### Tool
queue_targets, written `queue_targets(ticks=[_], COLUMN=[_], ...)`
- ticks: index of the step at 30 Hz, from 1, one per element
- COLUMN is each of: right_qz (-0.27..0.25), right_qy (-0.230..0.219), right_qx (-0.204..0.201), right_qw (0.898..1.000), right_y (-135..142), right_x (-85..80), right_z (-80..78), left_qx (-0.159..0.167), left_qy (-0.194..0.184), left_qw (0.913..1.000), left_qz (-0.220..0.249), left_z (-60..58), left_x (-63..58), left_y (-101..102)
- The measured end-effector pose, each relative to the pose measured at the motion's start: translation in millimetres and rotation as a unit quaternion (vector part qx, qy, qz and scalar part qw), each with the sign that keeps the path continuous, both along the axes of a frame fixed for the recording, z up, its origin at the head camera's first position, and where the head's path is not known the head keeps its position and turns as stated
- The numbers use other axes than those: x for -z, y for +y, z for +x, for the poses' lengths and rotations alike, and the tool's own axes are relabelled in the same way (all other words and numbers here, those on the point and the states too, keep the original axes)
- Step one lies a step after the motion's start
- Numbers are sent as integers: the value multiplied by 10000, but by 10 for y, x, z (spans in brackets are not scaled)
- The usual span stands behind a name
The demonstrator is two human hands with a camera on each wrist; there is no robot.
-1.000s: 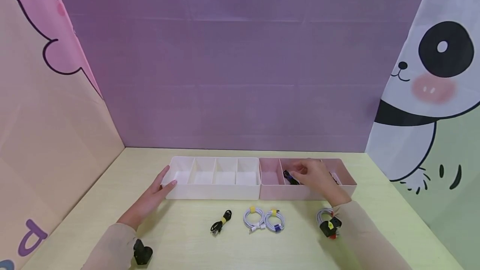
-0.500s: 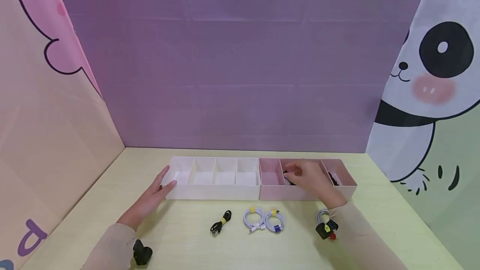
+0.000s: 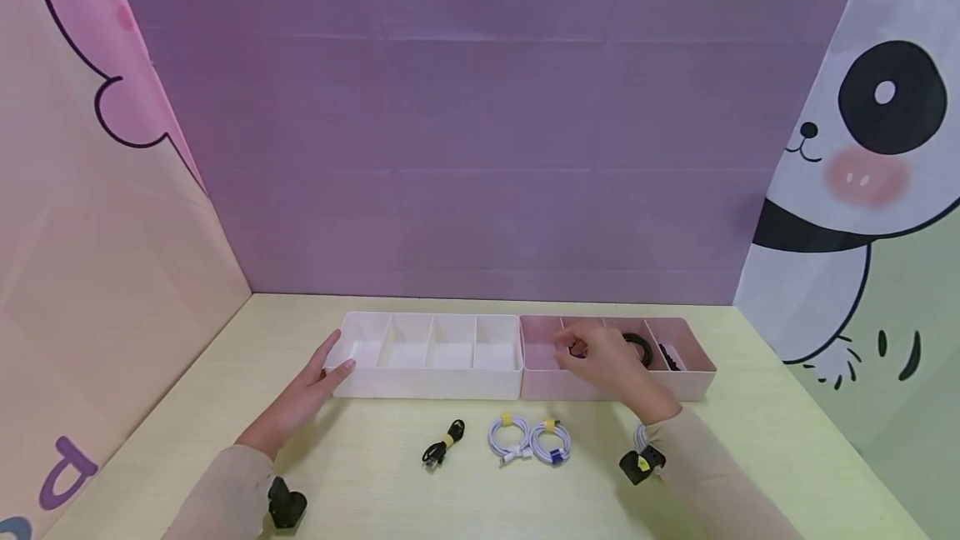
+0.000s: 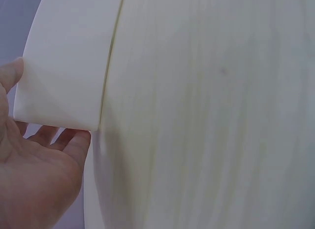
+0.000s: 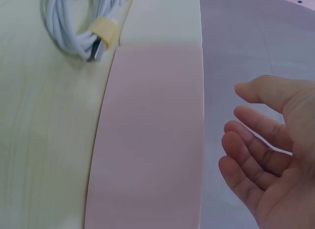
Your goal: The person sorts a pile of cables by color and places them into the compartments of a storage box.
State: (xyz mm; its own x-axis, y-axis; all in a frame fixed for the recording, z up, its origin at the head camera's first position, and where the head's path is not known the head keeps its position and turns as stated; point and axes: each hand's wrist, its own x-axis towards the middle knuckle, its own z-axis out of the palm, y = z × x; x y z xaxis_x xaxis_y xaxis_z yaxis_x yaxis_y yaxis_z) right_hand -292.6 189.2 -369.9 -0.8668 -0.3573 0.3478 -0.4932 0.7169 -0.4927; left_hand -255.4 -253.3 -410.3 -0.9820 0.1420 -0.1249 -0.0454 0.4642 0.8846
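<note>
My left hand (image 3: 315, 382) rests on the left end of a white divided box (image 3: 427, 384); its fingers lie along the end wall and its thumb is at the front rim. My right hand (image 3: 603, 361) is over a pink divided box (image 3: 540, 386). In the right wrist view its fingers are loosely bent, thumb apart, with nothing between them. Below its fingertips in the head view, a small dark item (image 3: 577, 351) shows in a compartment, mostly hidden. A black coiled cable (image 3: 642, 348) lies in the compartment to the right, and a dark ridged item (image 3: 670, 359) in the rightmost one.
In front of the boxes lie a black cable (image 3: 442, 444) bundled with a yellow strap and two coiled white cables (image 3: 508, 437) (image 3: 550, 442). Another white coil (image 3: 640, 437) is partly hidden by the right wrist camera (image 3: 642, 465). A purple backdrop (image 3: 480, 148) stands behind.
My right hand has shifted left over the pink box, uncovering the black coiled cable and the dark ridged item on the right. My left hand has stayed at the white box.
</note>
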Motion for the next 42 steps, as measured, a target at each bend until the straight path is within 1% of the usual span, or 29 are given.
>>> queue_targets(ticks=[3,9,13,18,25,32,42], right_qz=[-58,-163,-159,-280,-250,-355,-47], right_qy=[28,179,147,55,70,-416,-518], right_qx=[-88,-406,-495,-684,-694,-974,-1362], right_qw=[9999,9989,9985,9973,9973,9937,9893], right_y=[-37,-112,-179,-269,-363,-489,-652], right_x=[9,33,57,75,74,72,123], right_z=[18,43,65,88,141,193,247], left_qx=[-15,-35,-32,-45,-49,-61,-93], left_qy=[-20,-29,-45,-69,-71,-54,-68], left_qw=[10000,10000,9999,9999,9999,9999,9999], left_qz=[-15,-64,-94,-89,-86,-108,-124], left_z=[-5,-10,-11,-13,-5,2,22], left_x=[2,7,2,-5,-3,-20,-27], left_y=[3,-3,-9,-15,-15,-13,-16])
